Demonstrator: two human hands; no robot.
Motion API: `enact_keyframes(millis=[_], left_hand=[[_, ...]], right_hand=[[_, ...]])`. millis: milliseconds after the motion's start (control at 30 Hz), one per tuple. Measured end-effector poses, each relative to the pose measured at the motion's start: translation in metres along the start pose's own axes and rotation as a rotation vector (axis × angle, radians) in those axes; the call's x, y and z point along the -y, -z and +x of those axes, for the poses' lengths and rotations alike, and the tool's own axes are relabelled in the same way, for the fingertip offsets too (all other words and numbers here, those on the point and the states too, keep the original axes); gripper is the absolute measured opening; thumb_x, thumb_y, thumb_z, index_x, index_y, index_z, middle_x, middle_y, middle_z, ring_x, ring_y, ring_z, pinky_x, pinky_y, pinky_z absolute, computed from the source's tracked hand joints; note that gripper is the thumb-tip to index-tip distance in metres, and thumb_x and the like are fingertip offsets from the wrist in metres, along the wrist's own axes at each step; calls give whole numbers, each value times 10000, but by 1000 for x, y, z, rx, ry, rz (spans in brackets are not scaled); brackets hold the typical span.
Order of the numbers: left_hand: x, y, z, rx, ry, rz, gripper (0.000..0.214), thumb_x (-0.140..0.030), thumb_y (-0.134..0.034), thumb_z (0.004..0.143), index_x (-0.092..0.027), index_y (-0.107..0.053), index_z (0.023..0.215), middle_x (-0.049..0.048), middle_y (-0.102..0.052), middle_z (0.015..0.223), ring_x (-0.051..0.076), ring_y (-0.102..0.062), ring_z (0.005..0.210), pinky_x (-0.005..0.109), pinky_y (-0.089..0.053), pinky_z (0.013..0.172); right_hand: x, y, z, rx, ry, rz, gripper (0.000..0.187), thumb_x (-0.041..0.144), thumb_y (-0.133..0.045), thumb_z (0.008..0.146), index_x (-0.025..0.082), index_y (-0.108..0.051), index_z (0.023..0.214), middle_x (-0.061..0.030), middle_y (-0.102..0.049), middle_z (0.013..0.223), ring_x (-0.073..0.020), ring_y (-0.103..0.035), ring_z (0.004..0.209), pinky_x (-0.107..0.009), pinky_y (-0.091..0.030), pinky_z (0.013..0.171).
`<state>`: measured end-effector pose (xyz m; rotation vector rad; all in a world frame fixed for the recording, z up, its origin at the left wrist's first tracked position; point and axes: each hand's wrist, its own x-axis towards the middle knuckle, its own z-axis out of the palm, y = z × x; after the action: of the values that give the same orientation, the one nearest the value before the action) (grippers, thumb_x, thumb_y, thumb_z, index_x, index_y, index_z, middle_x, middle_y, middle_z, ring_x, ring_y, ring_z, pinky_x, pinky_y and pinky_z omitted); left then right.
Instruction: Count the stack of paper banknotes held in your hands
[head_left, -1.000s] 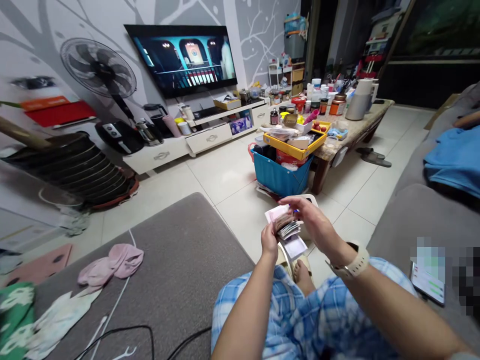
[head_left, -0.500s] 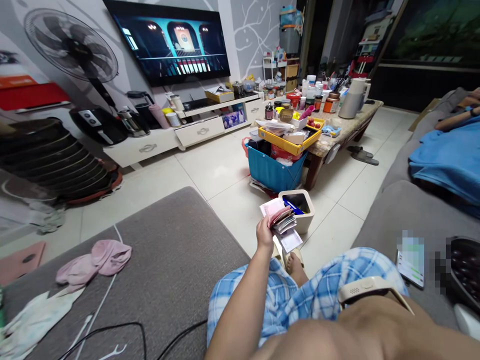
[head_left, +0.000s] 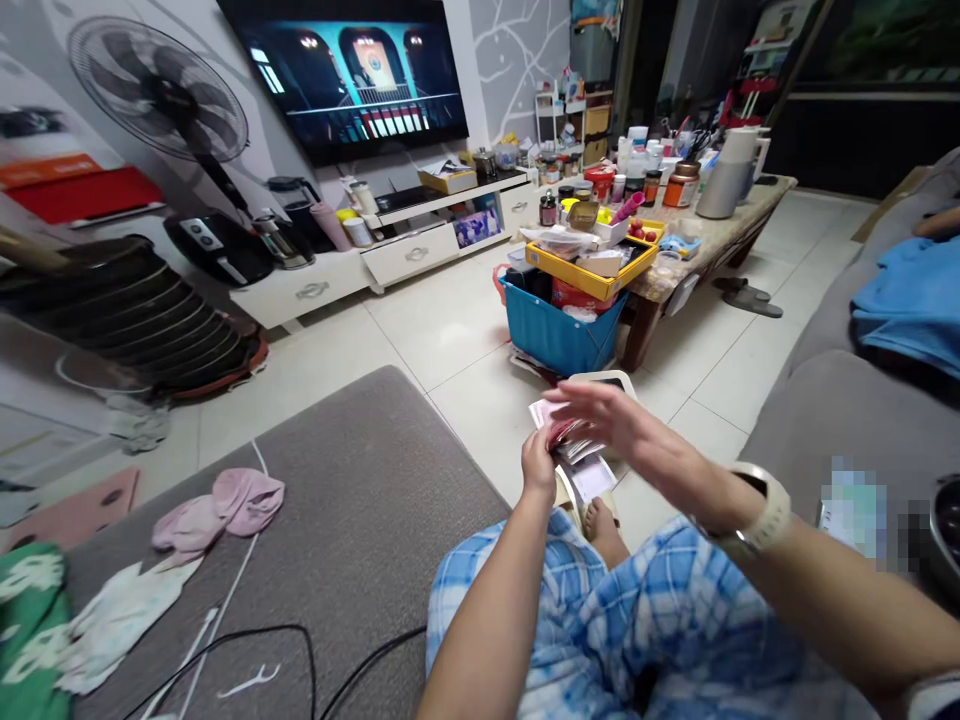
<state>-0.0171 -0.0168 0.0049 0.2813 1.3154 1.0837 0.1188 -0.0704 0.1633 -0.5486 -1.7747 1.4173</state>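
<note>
My left hand [head_left: 538, 466] is closed on the near left edge of a fanned bundle of pink and white papers [head_left: 591, 478], above my feet. The bundle looks like a stuffed booklet or wallet; its exact kind is unclear. Over it reaches my right hand [head_left: 630, 428], fingers stretched out, hiding much of the papers. Whether those fingers touch them I cannot tell. A pale watch [head_left: 765, 515] is on my right wrist. Just behind the hands, a cream bin [head_left: 600, 378] stands on the floor, mostly covered from view.
A grey couch section [head_left: 352, 480] at left bears a pink cloth [head_left: 247, 500], a black cable and a white floss pick [head_left: 251, 682]. Ahead, a blue basket [head_left: 559, 325] stands by the cluttered coffee table [head_left: 750, 215]. On the right couch are a phone [head_left: 853, 510] and blue fabric [head_left: 911, 300].
My right hand has come up from my lap and now extends over the papers. My left hand keeps its hold. The camera view has shifted a little.
</note>
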Motion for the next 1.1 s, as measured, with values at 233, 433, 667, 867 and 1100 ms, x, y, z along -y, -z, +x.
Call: enact_keyframes(millis=[233,433,667,867,1100], left_hand=[[13,2,13,163,-369,-172,241,-360,-701,604,-140,-629,670,5,-620,632,132,-563,596,237,-423,593],[14,-3,16,157,-346,-121,277,-372,-711,588,-137,-644,718,-5,-601,594,129,-542,556,239,-403,562],[21,-5,21,180,-362,-46,282,-372,-707,600,-127,-647,726,14,-628,640,129,-539,574,242,-403,575],[21,-5,23,152,-376,-63,248,-388,-661,649,-141,-636,660,1,-598,603,119,-519,551,230,-397,537],[24,-6,29,132,-378,-185,229,-359,-619,682,-140,-675,712,26,-651,707,148,-580,664,258,-453,646]], right_hand=[[-143,79,1,-574,-385,-120,459,516,-605,734,188,-559,1052,-69,-600,967,-195,-542,892,-350,-420,812],[-165,65,4,-539,-438,5,353,518,-593,726,167,-557,725,-7,-534,687,-140,-479,666,-280,-381,647],[-151,61,7,-565,-428,105,317,459,-661,655,173,-526,645,24,-486,596,-116,-425,575,-262,-330,580],[-152,60,6,-562,-487,178,271,407,-662,641,165,-542,648,32,-479,564,-103,-410,540,-247,-298,537],[-153,60,4,-567,-479,199,248,395,-652,659,166,-557,662,48,-442,537,-89,-361,511,-246,-270,526]])
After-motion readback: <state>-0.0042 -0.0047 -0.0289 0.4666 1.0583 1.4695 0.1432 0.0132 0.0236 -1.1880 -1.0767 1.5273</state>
